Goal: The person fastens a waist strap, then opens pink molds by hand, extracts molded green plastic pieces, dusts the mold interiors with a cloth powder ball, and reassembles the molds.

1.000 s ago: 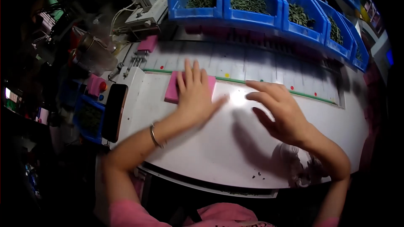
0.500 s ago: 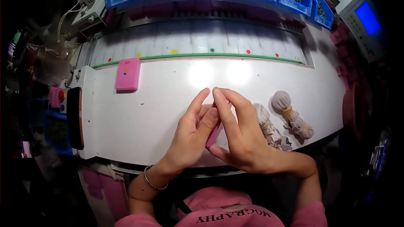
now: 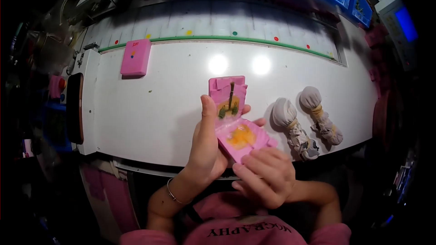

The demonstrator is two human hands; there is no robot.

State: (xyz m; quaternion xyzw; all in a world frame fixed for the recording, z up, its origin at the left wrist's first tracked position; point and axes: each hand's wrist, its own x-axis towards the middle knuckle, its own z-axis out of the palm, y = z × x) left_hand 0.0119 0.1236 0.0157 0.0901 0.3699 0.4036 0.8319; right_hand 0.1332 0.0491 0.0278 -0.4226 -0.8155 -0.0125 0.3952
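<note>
Mould, open mid-frame, partly hides the left hand clamped on it; the right hand meets its lower edge, grip unclear from here. Its long axis slants down rightward.

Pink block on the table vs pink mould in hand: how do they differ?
The pink block looks closed; the pink mould is open in two halves.
The block's top has a red marking and small coloured dots; the mould's inner faces show dark-green and yellow-orange patches.
The block lies on the white table; the left hand holds the mould.
Shared: pink colour.
</note>
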